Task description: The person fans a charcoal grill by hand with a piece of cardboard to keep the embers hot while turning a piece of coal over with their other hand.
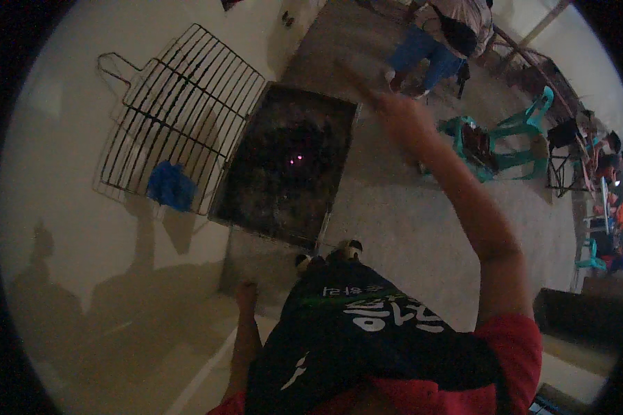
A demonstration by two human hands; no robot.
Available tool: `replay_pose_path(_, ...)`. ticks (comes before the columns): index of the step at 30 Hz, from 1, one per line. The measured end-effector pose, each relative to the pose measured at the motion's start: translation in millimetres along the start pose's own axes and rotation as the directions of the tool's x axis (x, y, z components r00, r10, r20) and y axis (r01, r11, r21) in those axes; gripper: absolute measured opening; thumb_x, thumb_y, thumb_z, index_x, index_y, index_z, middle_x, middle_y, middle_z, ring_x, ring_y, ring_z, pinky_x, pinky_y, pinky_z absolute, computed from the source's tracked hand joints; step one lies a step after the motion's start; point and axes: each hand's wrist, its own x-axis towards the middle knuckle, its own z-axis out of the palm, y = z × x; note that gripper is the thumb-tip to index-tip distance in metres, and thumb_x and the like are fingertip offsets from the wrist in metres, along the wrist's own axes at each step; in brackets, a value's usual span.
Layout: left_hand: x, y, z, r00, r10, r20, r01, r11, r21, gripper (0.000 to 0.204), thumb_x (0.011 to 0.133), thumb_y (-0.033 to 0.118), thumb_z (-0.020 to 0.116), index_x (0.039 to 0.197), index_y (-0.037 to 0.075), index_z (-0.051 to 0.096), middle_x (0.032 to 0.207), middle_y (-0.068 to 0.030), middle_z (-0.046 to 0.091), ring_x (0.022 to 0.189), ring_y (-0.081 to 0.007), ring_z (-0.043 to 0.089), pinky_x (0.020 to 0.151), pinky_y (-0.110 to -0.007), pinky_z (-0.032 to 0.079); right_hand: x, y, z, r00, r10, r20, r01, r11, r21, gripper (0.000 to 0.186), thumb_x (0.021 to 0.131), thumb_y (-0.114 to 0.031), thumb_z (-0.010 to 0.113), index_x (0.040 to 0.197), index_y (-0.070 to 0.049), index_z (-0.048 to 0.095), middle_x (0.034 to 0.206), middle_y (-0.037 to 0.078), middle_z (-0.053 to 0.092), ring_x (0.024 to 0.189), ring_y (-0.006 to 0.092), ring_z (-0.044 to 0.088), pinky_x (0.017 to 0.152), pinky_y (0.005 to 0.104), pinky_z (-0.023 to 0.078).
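My right hand (405, 123) is raised at the end of my outstretched arm, past the right edge of a dark grill box (277, 200). It is closed around a narrow brown thing (353, 77), blurred and too smeared to name. A few small embers glow in the blackened box. My left hand (247, 294) hangs low beside my dark apron (367, 311), near the wall; its fingers are too dim to make out. A wire grill rack (176, 104) with a looped handle leans upright against the wall at the box's left edge. A crumpled blue piece (173, 185) hangs on its lower part.
A pale wall (69, 138) runs along the left. To the right stand green plastic chairs (522, 131). A person in jeans (426, 59) bends over beyond the box. Other people (609, 180) are near a table at the far right. My shoes (353, 247) are close to the box.
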Motion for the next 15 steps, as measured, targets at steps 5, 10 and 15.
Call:
replay_pose_path(5,-5.7,-3.9,-1.2,0.992,-0.128,0.024,0.129,0.956,-0.265,0.026,0.068,0.022,0.056,0.075,-0.003,0.058,0.065,-0.0124,0.058,0.054,-0.0200,0.057,0.054,-0.032,0.045,-34.3,-27.5,6.3,0.910,-0.412,-0.051,0.393,0.816,0.424,0.027,0.077,-0.026,0.047,0.092,-0.004,0.053,0.075,0.019,0.056,0.073,0.0319,0.056,0.064,0.0388,0.044)
replay_pose_path(10,-6.2,18.9,-3.5,0.997,-0.079,0.021,0.082,0.937,-0.339,0.029,0.070,0.022,0.056,0.082,-0.003,0.059,0.073,-0.0152,0.059,0.062,-0.0194,0.059,0.056,-0.032,0.046,-0.2,-7.1,-11.5,0.996,-0.082,-0.026,0.085,0.986,0.144,0.026,0.076,-0.024,0.048,0.090,-0.002,0.052,0.075,0.020,0.055,0.074,0.0336,0.055,0.064,0.0399,0.043)
replay_pose_path(15,8.3,-32.0,12.4,0.999,-0.032,0.004,0.032,0.951,-0.307,0.030,0.071,0.021,0.057,0.088,-0.003,0.058,0.075,-0.0141,0.060,0.060,-0.0188,0.058,0.057,-0.033,0.046,-27.6,-57.9,-6.8,0.892,-0.451,0.035,0.360,0.755,0.548,0.022,0.075,-0.020,0.047,0.082,0.000,0.051,0.076,0.022,0.055,0.075,0.0371,0.053,0.064,0.0409,0.043)
